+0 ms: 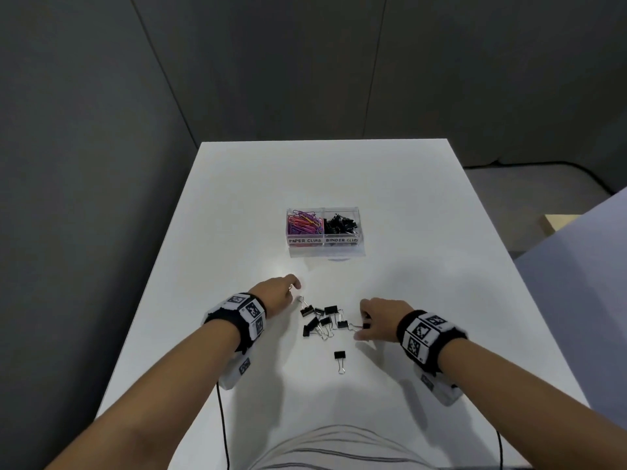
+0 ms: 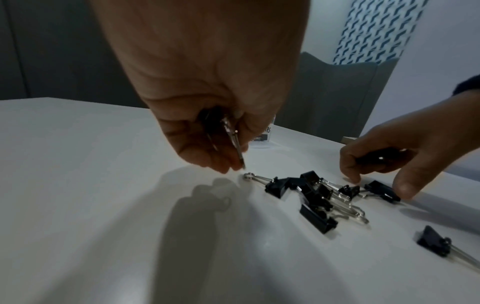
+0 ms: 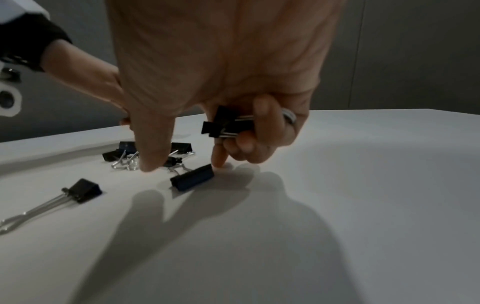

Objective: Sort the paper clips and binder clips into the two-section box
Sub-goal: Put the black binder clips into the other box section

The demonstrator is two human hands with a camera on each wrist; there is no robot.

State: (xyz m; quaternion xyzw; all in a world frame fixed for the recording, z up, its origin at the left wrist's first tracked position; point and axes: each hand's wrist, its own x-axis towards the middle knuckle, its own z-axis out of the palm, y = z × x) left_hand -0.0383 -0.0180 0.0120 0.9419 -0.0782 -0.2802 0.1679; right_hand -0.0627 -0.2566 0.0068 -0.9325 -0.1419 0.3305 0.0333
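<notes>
Binder clips (image 1: 322,322) lie in a loose heap on the table (image 1: 407,198) between the hands, 1 more (image 1: 339,355) apart on the near side. The box (image 1: 325,232) stands beyond, paper clips (image 1: 304,222) in its left section, black clips in its right. Left hand (image 2: 207,115) curls round clips in its palm. Right hand (image 3: 233,102) grips clips (image 3: 228,125) in curled fingers, thumb and forefinger down beside another clip (image 3: 192,180).

An office: white desk (image 1: 407,198), grey partition panels (image 1: 84,113) (a chair (image 2: 337,92) behind).
</notes>
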